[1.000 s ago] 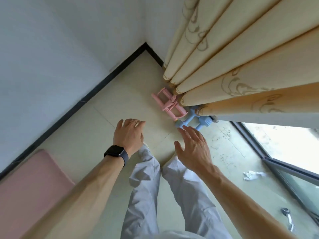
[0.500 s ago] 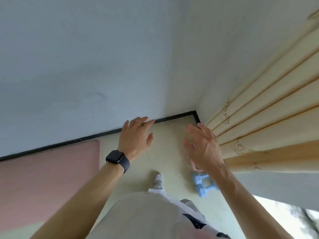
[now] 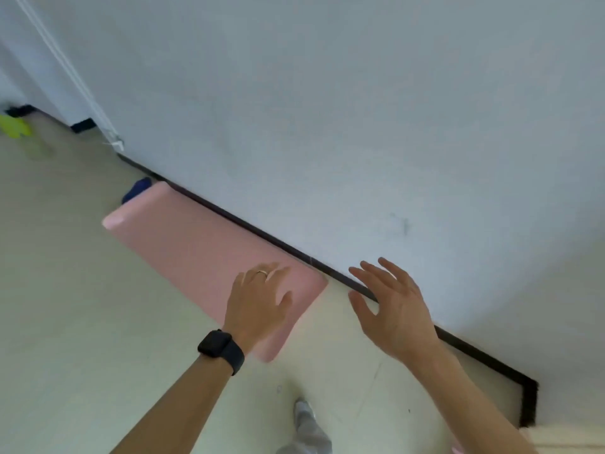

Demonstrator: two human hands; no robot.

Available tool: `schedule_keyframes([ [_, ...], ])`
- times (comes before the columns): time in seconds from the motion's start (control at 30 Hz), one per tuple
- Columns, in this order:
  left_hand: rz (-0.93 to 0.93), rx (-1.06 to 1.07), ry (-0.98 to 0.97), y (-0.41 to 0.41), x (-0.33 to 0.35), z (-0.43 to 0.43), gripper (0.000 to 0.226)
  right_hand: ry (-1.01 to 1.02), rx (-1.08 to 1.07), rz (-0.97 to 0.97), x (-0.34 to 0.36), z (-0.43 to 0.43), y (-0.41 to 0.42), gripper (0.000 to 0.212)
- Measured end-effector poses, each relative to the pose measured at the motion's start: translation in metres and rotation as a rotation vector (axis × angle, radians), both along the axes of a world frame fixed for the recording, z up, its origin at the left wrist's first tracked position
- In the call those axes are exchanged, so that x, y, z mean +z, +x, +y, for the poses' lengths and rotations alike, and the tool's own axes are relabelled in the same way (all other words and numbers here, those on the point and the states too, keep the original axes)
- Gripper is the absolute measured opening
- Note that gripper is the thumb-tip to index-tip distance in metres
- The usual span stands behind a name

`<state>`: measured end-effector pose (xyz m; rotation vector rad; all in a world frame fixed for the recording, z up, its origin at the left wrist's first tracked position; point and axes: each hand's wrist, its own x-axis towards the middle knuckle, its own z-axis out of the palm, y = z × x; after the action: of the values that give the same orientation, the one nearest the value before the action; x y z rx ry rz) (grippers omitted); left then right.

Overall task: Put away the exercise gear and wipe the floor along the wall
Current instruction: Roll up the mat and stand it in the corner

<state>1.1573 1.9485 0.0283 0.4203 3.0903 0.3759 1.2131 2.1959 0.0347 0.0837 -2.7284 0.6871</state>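
A pink exercise mat [image 3: 193, 247] lies flat on the pale tiled floor, its long side against the black skirting of the white wall. My left hand [image 3: 258, 303], with a black watch on the wrist, hovers over the mat's near end with fingers spread and holds nothing. My right hand [image 3: 393, 306] is raised to the right of the mat, in front of the skirting, fingers straight and apart, also empty. The dumbbells and pink gear are out of view.
A dark blue object [image 3: 137, 189] lies at the mat's far end by the skirting. A blurred yellow-green thing [image 3: 14, 126] sits on the floor far left. White cords [image 3: 82, 93] hang down the wall. The room corner [image 3: 527, 401] is at lower right; my foot [image 3: 304, 411] stands below.
The view has swung left from the curtain corner along the wall, so the dumbbells and curtain are gone and the whole pink mat shows. Both hands stay raised and empty.
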Motion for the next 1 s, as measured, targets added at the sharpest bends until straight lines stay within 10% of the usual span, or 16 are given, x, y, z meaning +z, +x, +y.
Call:
schedule_keyframes([
  [1.0,-0.026,0.568,-0.065,-0.164,0.009,-0.594,0.051,0.117,0.504,-0.14,-0.006,-0.561,-0.285,0.045],
])
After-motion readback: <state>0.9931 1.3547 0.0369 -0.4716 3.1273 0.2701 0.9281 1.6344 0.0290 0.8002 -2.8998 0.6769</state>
